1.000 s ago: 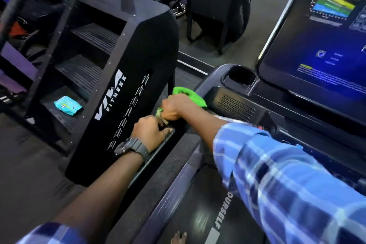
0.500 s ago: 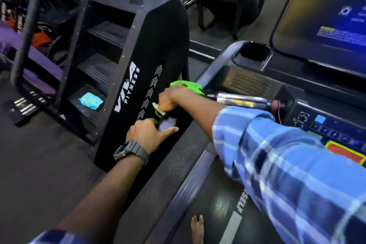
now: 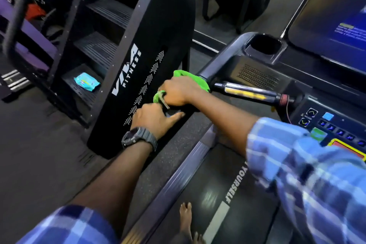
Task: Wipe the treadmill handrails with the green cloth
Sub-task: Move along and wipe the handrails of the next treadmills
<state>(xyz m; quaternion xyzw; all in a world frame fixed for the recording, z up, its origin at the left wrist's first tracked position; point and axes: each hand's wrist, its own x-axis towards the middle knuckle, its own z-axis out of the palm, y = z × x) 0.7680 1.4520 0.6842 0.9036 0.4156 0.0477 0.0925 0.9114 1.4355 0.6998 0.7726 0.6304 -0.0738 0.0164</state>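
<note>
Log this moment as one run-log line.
step: wiping left handrail | right hand: grips green cloth | left hand: on rail

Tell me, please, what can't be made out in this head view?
- Handrail under the green cloth: hidden by the cloth and the right hand.
- Left hand fingertips: curled out of sight over the rail's far side.
- Screen text: blurred, cut by the right edge.
- Blue packet label: too small.

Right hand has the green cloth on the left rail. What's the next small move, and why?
Probably slide the right hand with the green cloth along the left handrail toward the console: the cloth is bunched over one spot, the stretch up toward the cup holder lies uncovered, and the left hand rests on the rail just behind.
</note>
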